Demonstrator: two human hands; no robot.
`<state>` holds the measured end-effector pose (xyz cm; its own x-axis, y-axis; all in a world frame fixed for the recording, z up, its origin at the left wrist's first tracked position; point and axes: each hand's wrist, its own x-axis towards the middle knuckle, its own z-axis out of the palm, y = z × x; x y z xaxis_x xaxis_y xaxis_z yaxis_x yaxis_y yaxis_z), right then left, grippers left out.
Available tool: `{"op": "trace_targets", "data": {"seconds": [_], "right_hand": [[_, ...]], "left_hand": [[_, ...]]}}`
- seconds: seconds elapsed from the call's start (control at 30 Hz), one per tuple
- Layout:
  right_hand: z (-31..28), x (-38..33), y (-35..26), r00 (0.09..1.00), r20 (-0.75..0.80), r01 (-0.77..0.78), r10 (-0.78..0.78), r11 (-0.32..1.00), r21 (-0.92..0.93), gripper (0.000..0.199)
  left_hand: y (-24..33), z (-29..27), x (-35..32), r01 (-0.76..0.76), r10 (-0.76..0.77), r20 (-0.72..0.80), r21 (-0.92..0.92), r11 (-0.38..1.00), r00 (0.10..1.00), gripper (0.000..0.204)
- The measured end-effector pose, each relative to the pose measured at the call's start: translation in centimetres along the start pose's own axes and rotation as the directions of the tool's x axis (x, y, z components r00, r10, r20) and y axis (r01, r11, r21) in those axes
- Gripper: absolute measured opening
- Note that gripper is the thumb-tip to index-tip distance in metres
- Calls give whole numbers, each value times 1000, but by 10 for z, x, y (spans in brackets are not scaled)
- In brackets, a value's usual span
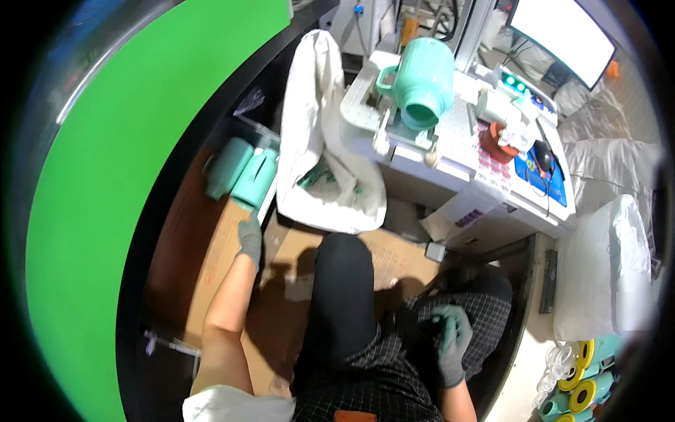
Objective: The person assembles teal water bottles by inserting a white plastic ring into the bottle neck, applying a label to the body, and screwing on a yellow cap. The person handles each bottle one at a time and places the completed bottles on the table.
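My left hand [249, 239], in a grey glove, reaches to the near end of a light green jug body [256, 179]. Its fingers are stretched out, with the tips at the jug's end; a firm grip does not show. A second, darker green jug body [230, 167] lies beside that one, at the far end of a cardboard box [211, 281]. Over my lap is my right hand [453, 339], gloved in grey and green, its fingers loosely bent and apart with nothing visible in them. On the white machine [365, 116] a green handled jug [425, 77] is tilted, its mouth toward me.
A white sack [309, 141] stands between the box and the machine. At right are a computer mouse [543, 155], a screen [562, 35] and a white plastic bag [601, 274]. Several green parts with yellow rings [583, 394] lie lower right. A green panel [91, 211] curves along the left.
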<state>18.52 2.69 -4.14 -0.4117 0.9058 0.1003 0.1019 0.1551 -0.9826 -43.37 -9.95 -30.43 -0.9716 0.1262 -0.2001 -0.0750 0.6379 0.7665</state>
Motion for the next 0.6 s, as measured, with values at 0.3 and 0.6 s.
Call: {"op": "trace_targets", "data": {"seconds": [0.3, 0.6], "right_hand": [[35, -2, -1, 978, 164, -89, 127, 971, -222, 21], [61, 1, -8, 975, 192, -102, 116, 992, -78, 17]], "left_hand": [[-16, 68, 155, 210, -202, 68, -494, 844, 977, 56], [83, -10, -93, -170, 172, -52, -579, 797, 984, 57]]}}
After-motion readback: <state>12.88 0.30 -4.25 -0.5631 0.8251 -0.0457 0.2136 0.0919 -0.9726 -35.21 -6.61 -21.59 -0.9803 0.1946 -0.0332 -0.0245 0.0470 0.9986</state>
